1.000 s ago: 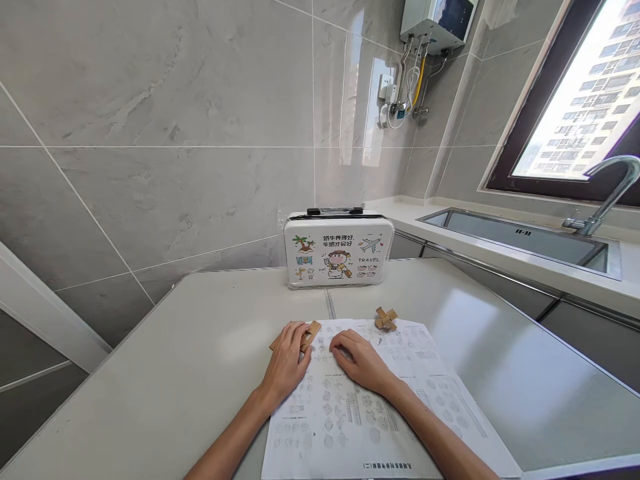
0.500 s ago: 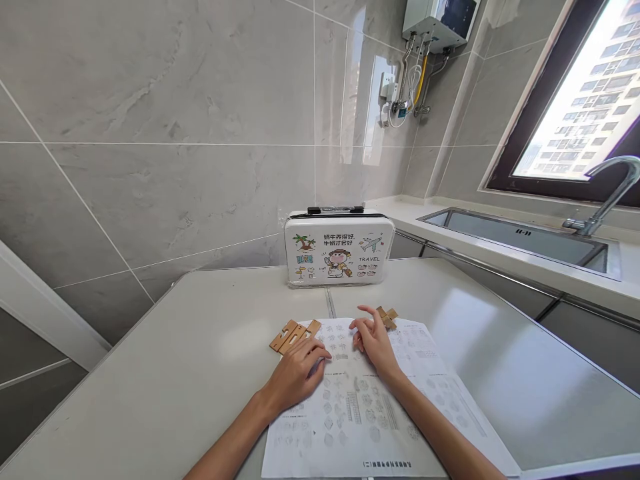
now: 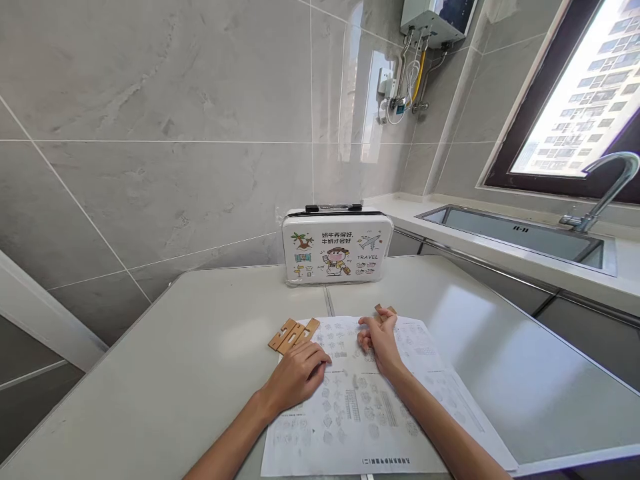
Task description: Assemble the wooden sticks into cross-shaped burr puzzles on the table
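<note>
My left hand (image 3: pixel 303 370) rests on a large printed paper sheet (image 3: pixel 345 453), fingers loosely bent and nothing seen in them. Just beyond its knuckles lie several flat light-brown wooden pieces (image 3: pixel 290 335) with slots cut in them, side by side at the sheet's upper left edge. At the sheet's far edge, my right hand (image 3: pixel 381 340) is over a small crossed wooden piece (image 3: pixel 379 308). Its fingers are bent but apart, and they cover most of that piece. Whether they touch it cannot be made out.
A white case (image 3: pixel 337 250) with cartoon prints stands at the back of the white table (image 3: pixel 165 373), against the tiled wall. To the right are a counter with a sink (image 3: pixel 520 233) and a faucet (image 3: pixel 610 187). A water heater (image 3: pixel 437 23) hangs above.
My right hand has moved slightly to the right, over the crossed wooden piece, which is now mostly covered. My left hand has barely moved. The view has shifted a little.
</note>
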A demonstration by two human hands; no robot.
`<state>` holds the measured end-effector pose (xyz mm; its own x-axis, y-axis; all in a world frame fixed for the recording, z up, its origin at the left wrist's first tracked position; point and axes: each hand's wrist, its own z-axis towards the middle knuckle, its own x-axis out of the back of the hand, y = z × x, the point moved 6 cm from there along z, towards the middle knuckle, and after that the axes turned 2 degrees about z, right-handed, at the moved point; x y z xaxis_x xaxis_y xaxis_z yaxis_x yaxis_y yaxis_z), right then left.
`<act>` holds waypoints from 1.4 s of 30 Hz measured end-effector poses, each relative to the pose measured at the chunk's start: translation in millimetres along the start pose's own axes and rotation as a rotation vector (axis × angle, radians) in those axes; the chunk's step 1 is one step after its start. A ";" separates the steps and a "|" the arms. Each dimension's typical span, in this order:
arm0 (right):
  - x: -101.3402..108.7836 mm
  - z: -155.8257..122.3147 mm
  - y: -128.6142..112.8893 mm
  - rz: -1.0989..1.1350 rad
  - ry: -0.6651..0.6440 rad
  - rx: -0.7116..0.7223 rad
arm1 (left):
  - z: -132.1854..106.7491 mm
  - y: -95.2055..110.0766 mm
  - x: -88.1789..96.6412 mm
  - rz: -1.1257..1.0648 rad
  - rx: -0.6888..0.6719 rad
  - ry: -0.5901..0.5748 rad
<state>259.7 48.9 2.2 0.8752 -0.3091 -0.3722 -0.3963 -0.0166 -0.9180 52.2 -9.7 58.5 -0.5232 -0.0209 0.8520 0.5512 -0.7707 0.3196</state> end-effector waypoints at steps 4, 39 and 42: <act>2.2 -1.1 -2.9 0.068 0.040 -0.043 | -0.5 -0.4 -2.2 0.010 -0.014 -0.011; -60.6 -59.5 18.3 0.130 -1.137 -0.293 | 0.4 -24.9 -14.2 -0.981 0.385 0.030; -62.2 -62.7 18.3 0.119 -1.155 -0.288 | 0.2 -25.0 -14.5 -0.962 0.422 0.010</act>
<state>180.6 8.2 17.1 0.5024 0.7111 -0.4918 -0.4106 -0.3043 -0.8595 46.1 10.0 38.3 -0.8653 0.4756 0.1586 0.0806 -0.1803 0.9803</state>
